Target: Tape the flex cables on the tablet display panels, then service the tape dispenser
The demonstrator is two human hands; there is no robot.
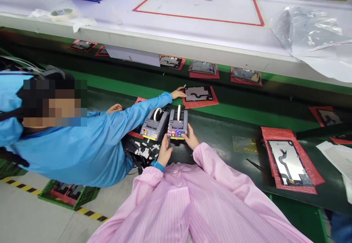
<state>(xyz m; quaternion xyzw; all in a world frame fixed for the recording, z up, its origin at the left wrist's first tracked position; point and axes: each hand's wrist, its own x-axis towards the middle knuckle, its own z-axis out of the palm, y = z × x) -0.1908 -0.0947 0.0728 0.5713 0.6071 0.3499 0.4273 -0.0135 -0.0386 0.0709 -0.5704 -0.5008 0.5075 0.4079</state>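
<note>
Two grey automatic tape dispensers stand side by side on the dark bench. At the right tape dispenser (pixel 178 120), a white tape roll sits upright on top and the front panel is lit. My left hand (pixel 165 153), with a blue wristband, has its fingers stretched toward that machine's front left corner, thumb apart. Around the front right corner is my right hand (pixel 191 139), its thumb by the buttons and fingers along the side. The left tape dispenser (pixel 154 125) is close beside my left hand. White tape pieces (pixel 147 149) lie on black plastic below it.
A co-worker in a blue sleeve (pixel 143 107) reaches past the dispensers to a flat panel (pixel 198 93) on red wrap. Tweezers (pixel 255 164) and another panel (pixel 287 160) on red bubble wrap lie rightward. A white shelf (pixel 192 39) overhangs the green conveyor strip.
</note>
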